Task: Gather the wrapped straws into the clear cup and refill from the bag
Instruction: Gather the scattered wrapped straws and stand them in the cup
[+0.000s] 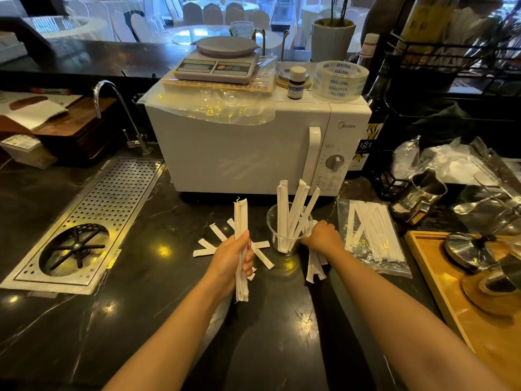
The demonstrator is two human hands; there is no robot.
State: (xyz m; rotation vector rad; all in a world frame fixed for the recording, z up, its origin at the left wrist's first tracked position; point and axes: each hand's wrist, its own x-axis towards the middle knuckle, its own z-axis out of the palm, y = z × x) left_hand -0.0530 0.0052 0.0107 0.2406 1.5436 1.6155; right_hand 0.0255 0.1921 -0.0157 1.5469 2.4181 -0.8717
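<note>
A clear cup (275,231) stands on the dark counter in front of the microwave, with several paper-wrapped straws (293,210) leaning in it. My left hand (232,256) grips an upright bundle of wrapped straws (241,218) left of the cup. Loose wrapped straws (263,256) lie fanned on the counter beneath it. My right hand (322,235) rests against the cup's right side, closed over more wrapped straws (314,268) that stick out below it. A clear plastic bag (375,238) holding several wrapped straws lies flat to the right.
A white microwave (248,153) rises right behind the cup. A perforated metal drain tray (93,215) with a faucet sits at the left. At the right are a wooden tray (451,300), metal pitchers (420,196) and a metal lid.
</note>
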